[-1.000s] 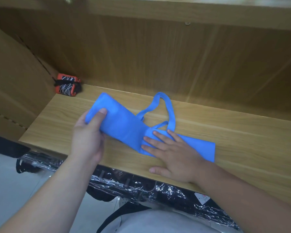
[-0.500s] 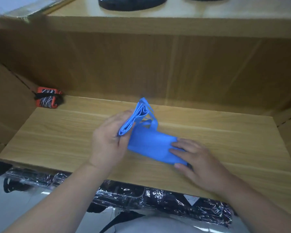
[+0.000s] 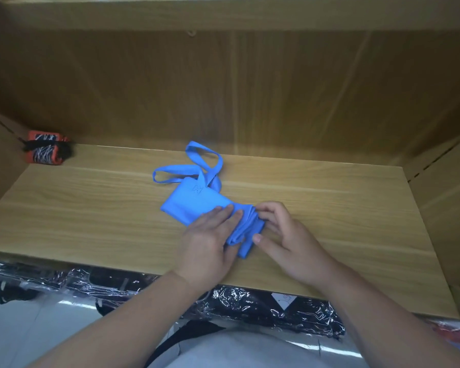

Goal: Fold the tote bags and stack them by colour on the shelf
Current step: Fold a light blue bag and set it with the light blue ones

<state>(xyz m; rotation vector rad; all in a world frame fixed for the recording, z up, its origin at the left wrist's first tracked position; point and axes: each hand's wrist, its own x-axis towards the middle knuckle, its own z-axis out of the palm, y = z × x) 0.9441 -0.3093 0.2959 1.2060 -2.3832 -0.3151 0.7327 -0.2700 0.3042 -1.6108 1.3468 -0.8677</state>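
At far left, back corner of the compartment: one orange-and-black bundle (image 3: 47, 151), wrapped with a dark band, well apart from everything else.

Compartment: wooden shelf (image 3: 91, 208) with light grain, closed by a darker wood back panel (image 3: 223, 88), an upper board (image 3: 223, 14) overhead and a right side panel (image 3: 441, 187) carrying a line of small holes. Contents: the bundle and one bag.

Centre of the shelf: one blue tote bag (image 3: 194, 201), partly folded into a compact rectangle lying flat on the wood. Its two handles (image 3: 205, 160) loop out loose at the far end, one towards the left, one towards the back panel. The near right end of the bag shows several stacked layers.

Below the shelf's front edge: dark items in glossy plastic wrap (image 3: 250, 301), running the width of the view. Pale floor (image 3: 19, 333) at lower left.

Left hand (image 3: 210, 240): palm down on the near part of the bag, fingers (image 3: 223, 215) straight and close together, pressing the cloth flat.

Right hand (image 3: 290, 235): just right of the left hand, at the layered end of the bag. Fingers (image 3: 268, 208) bent, tips on the upper part of that end, thumb (image 3: 260, 239) against its lower part, holding the layers between them.
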